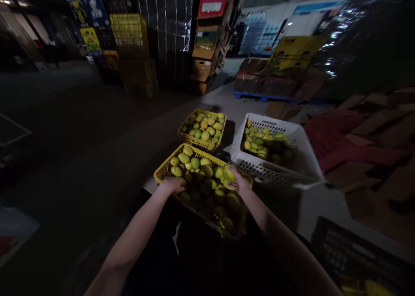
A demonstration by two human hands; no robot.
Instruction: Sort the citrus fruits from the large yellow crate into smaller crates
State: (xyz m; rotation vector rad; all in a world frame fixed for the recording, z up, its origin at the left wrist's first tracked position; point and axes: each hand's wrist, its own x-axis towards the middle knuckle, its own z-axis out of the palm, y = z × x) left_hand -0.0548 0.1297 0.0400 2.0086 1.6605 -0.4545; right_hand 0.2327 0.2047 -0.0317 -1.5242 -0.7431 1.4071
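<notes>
A yellow crate [161, 171] full of yellow-green lemons stands directly in front of me. My left hand [174, 185] reaches over its left side, with fingertips among the fruit; whether they grip a lemon is hidden. On the right side of the same crate, my right hand [238, 181] is curled around a yellow-green lemon [229, 173]. Just behind stands a second yellow crate [196, 141], also filled with lemons. A white crate [306, 151], partly filled with lemons and greener fruit, stands to the right.
Flattened cardboard [372, 179] and red sheets [337, 140] lie at the right. A dark crate [356, 248] with some yellow fruit is at the lower right. Farther back are a blue pallet [259, 97], stacked boxes [202, 69] and yellow crates [129, 30].
</notes>
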